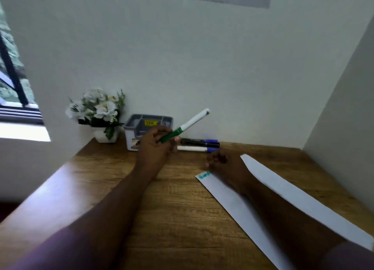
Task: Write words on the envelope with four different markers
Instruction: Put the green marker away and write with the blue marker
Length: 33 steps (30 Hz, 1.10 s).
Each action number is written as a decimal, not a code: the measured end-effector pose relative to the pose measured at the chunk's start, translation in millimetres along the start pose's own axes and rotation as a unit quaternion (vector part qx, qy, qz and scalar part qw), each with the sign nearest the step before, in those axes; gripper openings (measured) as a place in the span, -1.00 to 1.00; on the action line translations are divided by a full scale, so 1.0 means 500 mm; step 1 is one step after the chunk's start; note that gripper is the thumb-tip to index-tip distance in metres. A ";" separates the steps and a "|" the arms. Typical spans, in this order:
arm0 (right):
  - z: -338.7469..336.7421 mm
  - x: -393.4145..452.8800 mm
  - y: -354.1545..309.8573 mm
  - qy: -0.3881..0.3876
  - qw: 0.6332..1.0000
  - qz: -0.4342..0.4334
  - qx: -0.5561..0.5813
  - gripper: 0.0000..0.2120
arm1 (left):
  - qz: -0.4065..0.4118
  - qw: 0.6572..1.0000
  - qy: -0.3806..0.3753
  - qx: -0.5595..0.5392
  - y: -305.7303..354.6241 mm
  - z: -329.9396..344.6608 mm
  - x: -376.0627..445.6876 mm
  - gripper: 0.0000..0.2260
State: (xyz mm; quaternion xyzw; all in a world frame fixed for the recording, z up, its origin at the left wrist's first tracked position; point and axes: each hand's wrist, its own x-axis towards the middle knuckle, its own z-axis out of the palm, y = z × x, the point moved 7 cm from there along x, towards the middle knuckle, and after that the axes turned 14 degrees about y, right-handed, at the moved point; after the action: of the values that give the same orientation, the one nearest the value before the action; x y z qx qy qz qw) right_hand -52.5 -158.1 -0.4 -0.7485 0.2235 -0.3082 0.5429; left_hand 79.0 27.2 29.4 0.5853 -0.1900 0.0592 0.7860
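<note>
A long white envelope (299,201) lies at a slant on the right of the wooden desk, with a short green word at its far left corner. My right hand (219,161) rests on that end with its fingers curled and nothing in it. My left hand (155,146) is raised above the desk and grips a green-capped white marker (187,126) that points up and to the right. Two more markers (199,145) lie side by side near the wall, one dark, one white, both with purple ends.
A grey and white desk organiser (147,131) stands against the wall behind my left hand. A white pot of white flowers (99,116) sits to its left. The wooden desk (172,209) meets walls at the back and right; a window is at far left.
</note>
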 end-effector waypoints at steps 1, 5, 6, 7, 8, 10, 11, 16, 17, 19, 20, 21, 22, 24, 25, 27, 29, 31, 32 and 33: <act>0.004 -0.002 -0.002 0.001 1.000 -0.013 -0.013 -0.86 | 0.013 0.998 0.055 -0.028 0.018 -0.038 0.014 -0.81; 0.025 -0.006 -0.020 -0.020 0.992 -0.070 -0.102 -0.93 | 0.094 0.964 0.243 -0.052 0.072 -0.194 0.051 -0.82; 0.036 -0.003 -0.031 -0.034 0.989 -0.084 -0.117 -0.92 | 0.100 0.958 0.264 -0.050 0.078 -0.217 0.057 -0.81; 0.049 0.003 -0.047 -0.041 0.983 -0.109 -0.145 -0.93 | 0.107 0.954 0.277 -0.046 0.083 -0.233 0.061 -0.80; 0.062 0.009 -0.065 -0.032 0.970 -0.145 -0.190 -0.92 | 0.114 0.952 0.282 -0.040 0.087 -0.238 0.066 -0.78; 0.100 0.018 -0.108 -0.012 0.943 -0.212 -0.256 -0.86 | 0.123 0.952 0.280 -0.019 0.092 -0.239 0.071 -0.77; 0.126 0.018 -0.126 -0.020 0.935 -0.236 -0.263 -0.85 | 0.128 0.953 0.276 -0.003 0.091 -0.237 0.073 -0.77; 0.246 0.014 -0.160 -0.050 0.927 -0.286 -0.239 -0.87 | 0.152 0.950 0.256 0.099 0.076 -0.227 0.081 -0.75; 0.262 0.015 -0.158 -0.050 0.927 -0.286 -0.238 -0.87 | 0.165 0.945 0.252 0.124 0.075 -0.222 0.081 -0.74; 0.285 0.020 -0.149 -0.049 0.926 -0.285 -0.243 -0.85 | 0.194 0.935 0.244 0.172 0.074 -0.210 0.081 -0.71; 0.292 0.023 -0.145 -0.049 0.926 -0.285 -0.245 -0.84 | 0.204 0.931 0.238 0.188 0.072 -0.204 0.082 -0.68; 0.296 0.026 -0.143 -0.048 0.925 -0.286 -0.243 -0.83 | 0.210 0.930 0.228 0.199 0.068 -0.199 0.084 -0.63; 0.296 0.029 -0.142 -0.048 0.925 -0.290 -0.241 -0.83 | 0.211 0.931 0.214 0.205 0.063 -0.192 0.086 -0.58; 0.285 0.035 -0.145 -0.045 0.923 -0.299 -0.237 -0.84 | 0.203 0.941 0.181 0.200 0.052 -0.181 0.090 -0.50; 0.274 0.040 -0.148 -0.042 0.921 -0.304 -0.242 -0.86 | 0.196 0.944 0.175 0.198 0.045 -0.179 0.094 -0.47; 0.239 0.057 -0.150 -0.023 0.912 -0.313 -0.263 -0.89 | 0.188 0.945 0.183 0.194 0.036 -0.181 0.099 -0.46; 0.195 0.083 -0.143 -0.005 0.901 -0.304 -0.308 -0.88 | 0.190 0.942 0.200 0.191 0.034 -0.184 0.097 -0.50; 0.160 0.110 -0.114 -0.024 0.881 -0.266 -0.391 -0.81 | 0.209 0.935 0.208 0.196 0.041 -0.175 0.086 -0.59; 0.150 0.118 -0.094 -0.050 0.860 -0.243 -0.445 -0.76 | 0.227 0.932 0.198 0.203 0.046 -0.161 0.077 -0.64; 0.143 0.123 -0.075 -0.077 0.834 -0.224 -0.498 -0.71 | 0.252 0.927 0.175 0.216 0.052 -0.141 0.065 -0.70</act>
State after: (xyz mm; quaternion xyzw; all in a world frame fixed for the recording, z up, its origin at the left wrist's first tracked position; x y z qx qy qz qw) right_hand 41.8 -139.3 33.0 -0.9686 0.1307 -0.2096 0.0280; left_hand 117.0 97.6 47.5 0.6539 -0.1737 0.3961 0.6208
